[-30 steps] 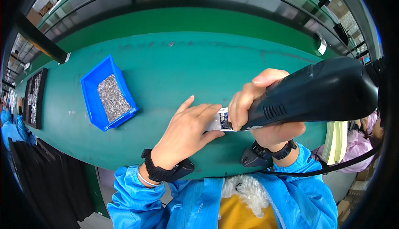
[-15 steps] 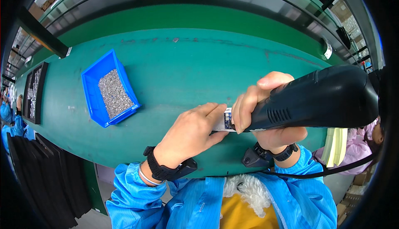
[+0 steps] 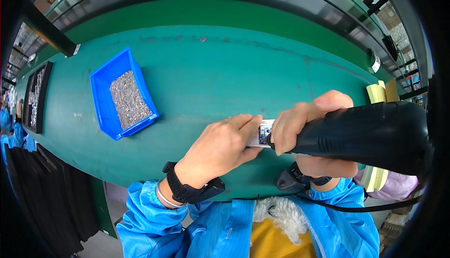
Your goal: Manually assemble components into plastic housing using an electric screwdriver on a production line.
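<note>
My left hand point(image 3: 217, 144) pinches the left end of a small white casing point(image 3: 255, 139) low over the green table. A blue circuit board point(image 3: 264, 132) shows in the casing, just beyond my fingertips. My right hand point(image 3: 300, 127) is wrapped round the front of a thick black handheld power tool point(image 3: 365, 135), which looks like an electric screwdriver. The tool lies nearly level, its narrow tip at the right side of the board. My right fingers partly hide the tip, so I cannot tell whether it touches a screw.
On the left of the table point(image 3: 201, 80) stands a blue bin point(image 3: 106, 110) with many small silvery metal pieces. A black tray point(image 3: 45, 96) of parts lies farther left, near another person's blue sleeve point(image 3: 18, 136). Yellow strips point(image 3: 377, 93) are stacked at the right. A black cord point(image 3: 356, 209) crosses by my right wrist.
The tool's back end has swung down and toward me. My right hand and the casing have shifted slightly right. Both hands keep their holds.
</note>
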`<control>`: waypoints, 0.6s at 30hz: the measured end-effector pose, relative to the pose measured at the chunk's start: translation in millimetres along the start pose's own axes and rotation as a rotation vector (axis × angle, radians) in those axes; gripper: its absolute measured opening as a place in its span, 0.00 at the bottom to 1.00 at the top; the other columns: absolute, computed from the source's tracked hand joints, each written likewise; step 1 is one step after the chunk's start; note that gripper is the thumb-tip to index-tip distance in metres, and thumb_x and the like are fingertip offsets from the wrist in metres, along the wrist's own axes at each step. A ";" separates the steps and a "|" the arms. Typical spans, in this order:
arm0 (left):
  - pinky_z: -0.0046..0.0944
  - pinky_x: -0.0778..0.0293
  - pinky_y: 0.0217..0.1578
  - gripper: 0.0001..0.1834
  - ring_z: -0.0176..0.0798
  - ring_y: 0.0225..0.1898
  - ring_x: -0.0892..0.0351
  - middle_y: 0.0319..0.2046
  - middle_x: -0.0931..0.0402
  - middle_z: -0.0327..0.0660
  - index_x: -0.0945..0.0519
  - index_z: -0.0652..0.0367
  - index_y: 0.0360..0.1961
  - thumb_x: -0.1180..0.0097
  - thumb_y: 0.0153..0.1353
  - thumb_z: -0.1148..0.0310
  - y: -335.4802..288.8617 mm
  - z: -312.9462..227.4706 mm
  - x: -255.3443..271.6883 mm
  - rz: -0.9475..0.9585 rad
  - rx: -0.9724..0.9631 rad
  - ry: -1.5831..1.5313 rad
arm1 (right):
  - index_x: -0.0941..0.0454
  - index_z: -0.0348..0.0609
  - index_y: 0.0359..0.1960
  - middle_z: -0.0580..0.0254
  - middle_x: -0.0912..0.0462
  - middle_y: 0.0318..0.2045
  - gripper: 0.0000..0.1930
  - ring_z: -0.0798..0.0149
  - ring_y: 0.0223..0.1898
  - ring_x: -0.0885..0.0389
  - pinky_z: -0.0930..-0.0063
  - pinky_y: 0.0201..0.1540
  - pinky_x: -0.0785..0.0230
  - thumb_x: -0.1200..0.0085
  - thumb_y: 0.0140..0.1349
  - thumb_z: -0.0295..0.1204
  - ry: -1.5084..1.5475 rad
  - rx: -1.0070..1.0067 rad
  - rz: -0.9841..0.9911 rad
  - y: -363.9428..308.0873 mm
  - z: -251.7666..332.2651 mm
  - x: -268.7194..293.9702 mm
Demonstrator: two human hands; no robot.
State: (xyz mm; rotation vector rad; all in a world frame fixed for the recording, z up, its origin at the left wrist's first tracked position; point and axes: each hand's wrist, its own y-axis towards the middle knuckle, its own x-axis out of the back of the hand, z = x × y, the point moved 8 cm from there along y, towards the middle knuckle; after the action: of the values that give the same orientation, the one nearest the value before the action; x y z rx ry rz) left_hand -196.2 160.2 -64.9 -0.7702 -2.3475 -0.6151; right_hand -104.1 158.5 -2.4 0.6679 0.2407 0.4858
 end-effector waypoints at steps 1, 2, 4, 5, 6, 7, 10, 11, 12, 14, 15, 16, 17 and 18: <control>0.43 0.28 0.35 0.24 0.51 0.35 0.26 0.36 0.27 0.50 0.28 0.69 0.43 0.39 0.42 0.70 -0.5 0.8 -0.2 0.005 0.012 -0.005 | 0.48 0.41 0.51 0.57 0.28 0.17 0.43 0.66 0.15 0.29 0.76 0.20 0.33 0.55 0.46 0.65 0.006 -0.024 -0.026 -1.2 -0.6 0.3; 0.43 0.28 0.36 0.25 0.51 0.35 0.26 0.36 0.27 0.50 0.28 0.69 0.43 0.39 0.42 0.70 -1.0 2.3 -0.9 0.010 0.024 -0.011 | 0.48 0.41 0.51 0.57 0.28 0.17 0.43 0.66 0.15 0.29 0.77 0.19 0.33 0.55 0.46 0.65 0.012 -0.048 -0.052 -2.4 -1.8 1.0; 0.43 0.28 0.36 0.25 0.50 0.35 0.26 0.36 0.27 0.50 0.29 0.69 0.43 0.39 0.41 0.71 -1.1 2.7 -1.8 0.004 0.012 -0.011 | 0.48 0.41 0.50 0.57 0.28 0.17 0.43 0.66 0.14 0.29 0.78 0.19 0.33 0.55 0.46 0.65 0.014 -0.075 -0.080 -1.9 -6.8 4.3; 0.42 0.28 0.36 0.25 0.50 0.35 0.26 0.36 0.28 0.49 0.29 0.70 0.42 0.39 0.41 0.71 -0.4 1.5 -1.9 0.000 -0.003 -0.009 | 0.48 0.41 0.50 0.58 0.29 0.17 0.42 0.66 0.14 0.29 0.78 0.18 0.33 0.54 0.46 0.65 0.029 0.011 -0.013 1.8 -4.3 2.2; 0.42 0.28 0.36 0.25 0.50 0.35 0.26 0.36 0.28 0.49 0.29 0.70 0.42 0.39 0.41 0.71 0.2 1.0 -2.4 0.002 -0.006 -0.013 | 0.48 0.41 0.49 0.58 0.29 0.17 0.42 0.67 0.14 0.30 0.78 0.18 0.33 0.54 0.46 0.65 0.044 0.096 0.055 2.8 0.7 -1.1; 0.42 0.28 0.36 0.25 0.50 0.36 0.26 0.36 0.28 0.49 0.29 0.70 0.42 0.39 0.41 0.71 -0.3 1.1 -1.7 -0.001 -0.008 0.000 | 0.48 0.41 0.49 0.58 0.29 0.17 0.42 0.67 0.14 0.30 0.78 0.18 0.33 0.54 0.46 0.65 0.047 0.094 0.056 2.4 1.6 -0.9; 0.42 0.28 0.37 0.25 0.50 0.36 0.26 0.36 0.28 0.49 0.29 0.70 0.42 0.39 0.41 0.71 -0.5 1.5 -0.6 -0.002 -0.010 0.010 | 0.47 0.42 0.49 0.58 0.29 0.17 0.41 0.67 0.14 0.30 0.78 0.18 0.33 0.54 0.46 0.64 -0.028 0.006 0.047 0.3 2.4 -4.0; 0.42 0.29 0.37 0.25 0.50 0.36 0.26 0.36 0.28 0.49 0.29 0.71 0.41 0.39 0.41 0.71 -0.4 1.7 -0.8 -0.002 -0.013 0.009 | 0.47 0.42 0.49 0.58 0.29 0.17 0.41 0.66 0.15 0.29 0.78 0.18 0.33 0.53 0.46 0.64 -0.040 -0.007 0.002 0.9 2.7 -4.5; 0.42 0.29 0.37 0.25 0.50 0.36 0.26 0.36 0.28 0.49 0.29 0.71 0.41 0.39 0.41 0.71 -0.3 2.3 -1.1 -0.003 -0.011 0.008 | 0.47 0.42 0.49 0.57 0.29 0.17 0.41 0.66 0.15 0.29 0.78 0.18 0.33 0.53 0.46 0.64 -0.051 -0.021 -0.043 1.0 2.2 -3.7; 0.42 0.29 0.38 0.24 0.50 0.37 0.26 0.35 0.29 0.49 0.29 0.71 0.41 0.39 0.41 0.71 0.0 0.6 -0.9 -0.021 -0.043 0.017 | 0.47 0.42 0.49 0.57 0.29 0.18 0.41 0.65 0.16 0.29 0.77 0.19 0.33 0.52 0.45 0.63 -0.064 -0.012 -0.048 0.5 3.0 -5.9; 0.42 0.29 0.38 0.24 0.50 0.37 0.26 0.35 0.29 0.49 0.29 0.71 0.41 0.39 0.41 0.71 0.3 0.7 -1.2 -0.022 -0.042 0.017 | 0.47 0.43 0.50 0.56 0.28 0.18 0.41 0.65 0.16 0.29 0.77 0.19 0.33 0.51 0.45 0.63 -0.077 -0.003 -0.053 0.5 3.7 -6.0; 0.42 0.28 0.38 0.24 0.50 0.37 0.26 0.35 0.29 0.49 0.29 0.71 0.41 0.39 0.41 0.71 0.4 1.0 -1.5 -0.021 -0.043 0.016 | 0.47 0.43 0.50 0.56 0.28 0.18 0.41 0.65 0.16 0.29 0.77 0.19 0.33 0.51 0.45 0.63 -0.075 -0.003 -0.052 0.6 3.2 -5.8; 0.42 0.28 0.38 0.24 0.50 0.37 0.26 0.34 0.29 0.49 0.29 0.71 0.41 0.39 0.41 0.71 0.2 1.4 -1.7 -0.019 -0.043 0.016 | 0.47 0.43 0.49 0.56 0.28 0.19 0.40 0.65 0.17 0.28 0.76 0.20 0.33 0.51 0.45 0.62 -0.069 0.001 -0.026 0.6 3.1 -6.9; 0.42 0.28 0.38 0.24 0.50 0.37 0.26 0.34 0.29 0.49 0.29 0.71 0.41 0.39 0.41 0.71 -0.3 2.0 -1.3 -0.021 -0.040 0.018 | 0.47 0.43 0.49 0.56 0.28 0.19 0.40 0.64 0.17 0.28 0.76 0.20 0.33 0.50 0.45 0.62 -0.063 0.004 0.000 0.5 2.9 -7.9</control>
State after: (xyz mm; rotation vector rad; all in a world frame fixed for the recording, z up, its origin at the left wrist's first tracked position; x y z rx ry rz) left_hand -196.3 160.6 -67.2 -0.7554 -2.3365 -0.6770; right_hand -110.0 153.3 0.5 0.6860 0.1826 0.4634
